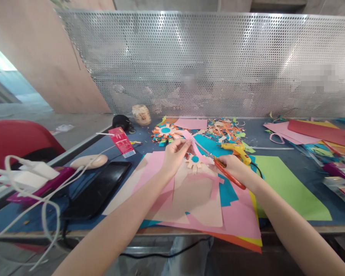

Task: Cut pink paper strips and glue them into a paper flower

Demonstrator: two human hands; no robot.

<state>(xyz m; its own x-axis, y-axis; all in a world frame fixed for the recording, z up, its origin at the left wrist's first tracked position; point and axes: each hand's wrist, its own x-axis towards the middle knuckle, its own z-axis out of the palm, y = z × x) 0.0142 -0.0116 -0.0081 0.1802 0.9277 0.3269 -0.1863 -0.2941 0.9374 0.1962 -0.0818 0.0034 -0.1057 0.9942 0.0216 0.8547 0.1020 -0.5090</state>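
Between the fingertips of my left hand [178, 150] is a narrow pink paper strip [189, 136]. My right hand [232, 166] is wrapped round the orange handles of a pair of scissors [231, 175], whose blades point up and left at the strip. Just below the strip lies a cream paper flower [194, 163] with a teal centre. Behind my left hand another paper flower [166, 130], orange and cream with a teal centre, rests by the scraps. Under both hands spread overlapping sheets of cream paper [198, 199] and pink paper [238, 214].
A yellow glue gun [237, 150] lies right of the scissors, beside green paper [293, 188]. Paper shreds [225, 130] pile at the back before a perforated metal panel [207, 50]. A black phone or tablet [100, 189], white cables [57, 214] and a pink packet [122, 142] sit left.
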